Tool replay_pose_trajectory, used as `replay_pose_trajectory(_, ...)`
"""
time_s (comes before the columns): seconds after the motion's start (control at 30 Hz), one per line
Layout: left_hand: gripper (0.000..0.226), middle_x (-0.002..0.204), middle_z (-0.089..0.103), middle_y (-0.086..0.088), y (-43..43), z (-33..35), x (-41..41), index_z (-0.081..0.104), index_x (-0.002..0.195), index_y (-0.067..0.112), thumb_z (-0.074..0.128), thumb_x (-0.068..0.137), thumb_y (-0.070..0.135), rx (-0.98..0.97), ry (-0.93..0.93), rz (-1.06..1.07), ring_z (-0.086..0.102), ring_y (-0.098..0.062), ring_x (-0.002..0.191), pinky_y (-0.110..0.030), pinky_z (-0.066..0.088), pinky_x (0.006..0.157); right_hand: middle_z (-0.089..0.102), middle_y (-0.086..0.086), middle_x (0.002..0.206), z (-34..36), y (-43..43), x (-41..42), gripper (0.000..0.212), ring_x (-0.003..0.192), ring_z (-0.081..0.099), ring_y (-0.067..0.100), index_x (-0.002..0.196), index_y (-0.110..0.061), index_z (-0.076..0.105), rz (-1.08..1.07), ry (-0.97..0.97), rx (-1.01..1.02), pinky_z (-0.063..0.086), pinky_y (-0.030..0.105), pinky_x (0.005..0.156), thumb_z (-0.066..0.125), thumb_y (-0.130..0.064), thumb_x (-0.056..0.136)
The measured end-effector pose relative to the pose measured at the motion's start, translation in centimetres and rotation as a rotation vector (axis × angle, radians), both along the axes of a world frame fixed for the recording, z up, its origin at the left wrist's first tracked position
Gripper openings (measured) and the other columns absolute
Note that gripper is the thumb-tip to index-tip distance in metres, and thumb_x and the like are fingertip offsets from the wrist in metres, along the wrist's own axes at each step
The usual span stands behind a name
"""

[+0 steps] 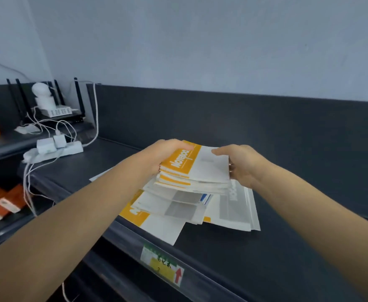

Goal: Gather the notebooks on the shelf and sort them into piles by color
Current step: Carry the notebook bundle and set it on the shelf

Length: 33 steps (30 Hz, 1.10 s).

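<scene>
Right: the shelf surface lies open beyond the notebooks.
Middle: sprawled notebooks cover the shelf up to its front edge.
Left: a power strip and trailing white cables crowd the corner.
Behind: the dark back panel closes the rear.
Above: open air.

The light here is soft, even and cool, falling from above with no hard beam. The pale wall is flatly lit. The dark shelf soaks it up, showing only a dull sheen along its front lip. The white covers of the notebooks run bright, almost washed out, with faint soft shadows beneath. Everything looks slightly smeared, and the label print is unreadable. Toward the edges the forearms stretch and the shelf line bows.
</scene>
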<state>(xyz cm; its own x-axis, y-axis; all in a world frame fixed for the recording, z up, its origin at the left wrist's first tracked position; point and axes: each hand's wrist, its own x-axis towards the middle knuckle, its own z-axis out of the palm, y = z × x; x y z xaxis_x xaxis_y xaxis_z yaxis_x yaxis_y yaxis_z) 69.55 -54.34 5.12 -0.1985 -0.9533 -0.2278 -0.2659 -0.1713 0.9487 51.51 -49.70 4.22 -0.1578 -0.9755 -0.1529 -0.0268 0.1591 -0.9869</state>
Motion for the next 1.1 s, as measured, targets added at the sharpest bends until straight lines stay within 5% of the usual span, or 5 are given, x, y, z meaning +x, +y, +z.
replay_pose_trajectory(0.07, 0.062, 0.128, 0.063, -0.005, -1.3, -0.7, 0.2, 0.057, 0.131, 0.005, 0.077, 0.079, 0.032, -0.134, -0.231, -0.017, 0.063, -0.023, 0.107, -0.033, 0.049, 0.083, 0.052, 0.003, 0.119, -0.8, -0.6, 0.8, 0.035, 0.104, 0.054, 0.022, 0.118, -0.015, 0.053, -0.008, 0.249, -0.040, 0.045, 0.029, 0.081, 0.067, -0.021, 0.087)
replay_pose_trajectory(0.13, 0.076, 0.137, 0.049, -0.003, -2.9, -1.2, 0.4, 0.044, 0.140, 0.010, 0.076, 0.079, 0.042, -0.271, -0.460, -0.032, 0.051, -0.023, 0.122, -0.034, 0.044, 0.093, 0.043, 0.005, 0.138, -1.7, -1.7, 1.6, 0.059, 0.120, 0.049, 0.026, 0.138, -0.015, 0.042, -0.050, 0.515, -0.074, 0.044, 0.033, 0.092, 0.067, -0.028, 0.087)
replay_pose_trajectory(0.3, 0.045, 0.096, 0.061, 0.000, -5.7, -1.7, 0.5, 0.057, 0.102, 0.013, 0.070, 0.080, 0.050, -0.462, -0.635, -0.236, 0.061, -0.018, 0.088, -0.039, 0.052, 0.081, 0.039, 0.005, 0.147, -2.5, -2.8, 3.1, 0.067, 0.129, 0.045, 0.026, 0.145, -0.015, 0.038, -0.097, 0.785, -0.004, 0.041, 0.035, 0.101, 0.066, -0.035, 0.087)
replay_pose_trajectory(0.57, 0.062, 0.130, 0.054, 0.000, -4.2, -2.0, -4.9, 0.052, 0.126, 0.019, 0.058, 0.084, 0.062, -0.807, -0.853, -0.457, 0.051, -0.025, 0.120, -0.037, 0.044, 0.094, 0.037, 0.007, 0.148, -3.1, 1.0, -0.4, 0.066, 0.133, 0.039, 0.027, 0.146, -0.015, 0.034, -0.271, 1.080, 0.090, 0.038, 0.033, 0.100, 0.058, -0.044, 0.091)
replay_pose_trajectory(1.1, 0.078, 0.134, 0.053, -0.002, 18.9, -3.1, -33.0, 0.033, 0.145, 0.019, 0.048, 0.085, 0.068, -1.156, -0.923, -0.682, 0.045, -0.027, 0.126, -0.040, 0.036, 0.100, 0.038, 0.011, 0.142, -4.4, 28.4, -26.6, 0.070, 0.134, 0.032, 0.030, 0.140, -0.011, 0.032, -0.521, 1.188, 0.352, 0.037, 0.039, 0.103, 0.060, -0.047, 0.088)
